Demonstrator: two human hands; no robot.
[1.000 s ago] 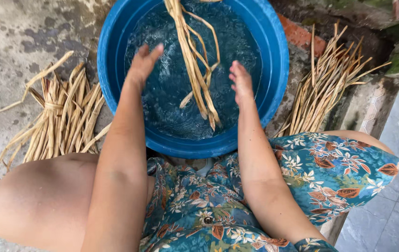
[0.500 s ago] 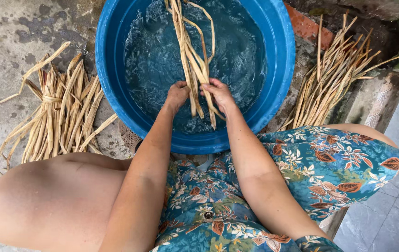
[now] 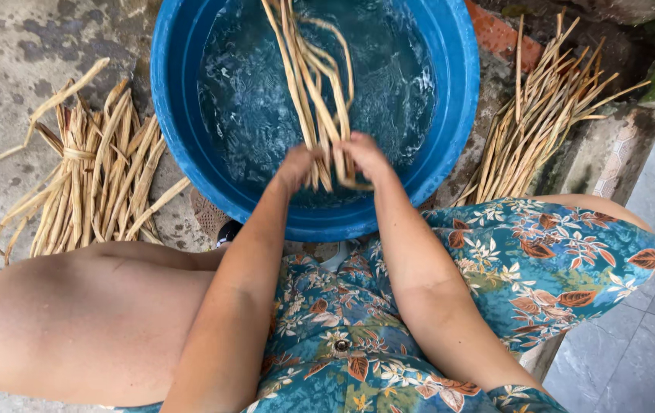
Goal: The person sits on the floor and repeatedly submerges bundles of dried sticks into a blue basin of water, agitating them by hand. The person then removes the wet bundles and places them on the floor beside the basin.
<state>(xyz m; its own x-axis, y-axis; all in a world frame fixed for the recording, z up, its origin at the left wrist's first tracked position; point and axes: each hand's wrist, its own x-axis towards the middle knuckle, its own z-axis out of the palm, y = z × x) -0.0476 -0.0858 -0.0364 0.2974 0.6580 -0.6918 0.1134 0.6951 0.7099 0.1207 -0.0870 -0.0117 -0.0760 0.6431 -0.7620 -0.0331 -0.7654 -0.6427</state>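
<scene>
Our left hand and right hand grip pale reed strips near the blue basin's closest rim; strips run lengthwise away from us over open water.

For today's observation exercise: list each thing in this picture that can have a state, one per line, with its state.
Blue basin: filled with rippling water.
Wet strips: soaking, near ends gripped.
Left hand: closed on the wet strips.
Right hand: closed on the wet strips.
Left bundle: dry, tied, lying on concrete.
Right pile: dry, loose, fanned out.
</scene>
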